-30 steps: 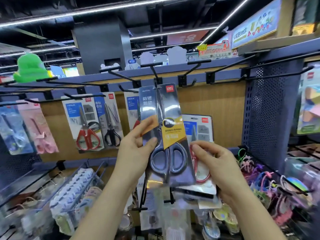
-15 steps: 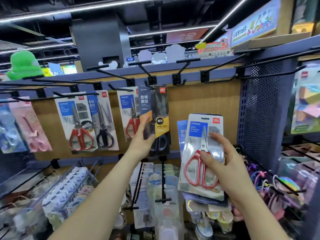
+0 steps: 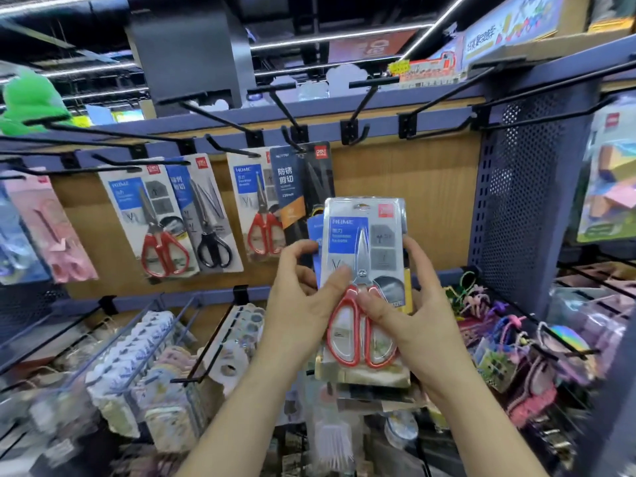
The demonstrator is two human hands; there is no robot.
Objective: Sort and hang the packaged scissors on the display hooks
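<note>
a: in the head view, what were the hands doing?
b: both held one clear pack of red-handled scissors [image 3: 364, 242] upright. the left hand [image 3: 303, 304] pinched its left edge, thumb [image 3: 335, 284] on the front, other fingers curled behind. the right hand [image 3: 420, 315] gripped the right edge, thumb on the red handles, fingers [image 3: 418, 256] wrapped round the back
a: anything else in that grip?
b: more packs sat stacked behind it, a blue card edge [image 3: 315, 235] showing just beyond the left fingertips; i couldn't count them
a: and around the fingers?
b: just above the left fingers a dark scissors pack [image 3: 303, 187] hung on a hook [image 3: 292, 139]. further left of them hung a red-handled pack [image 3: 256, 208], a black-handled pack [image 3: 206, 215] and another red pack [image 3: 155, 222]. a second black hook [image 3: 358, 111] stuck out well above the right fingertips
</note>
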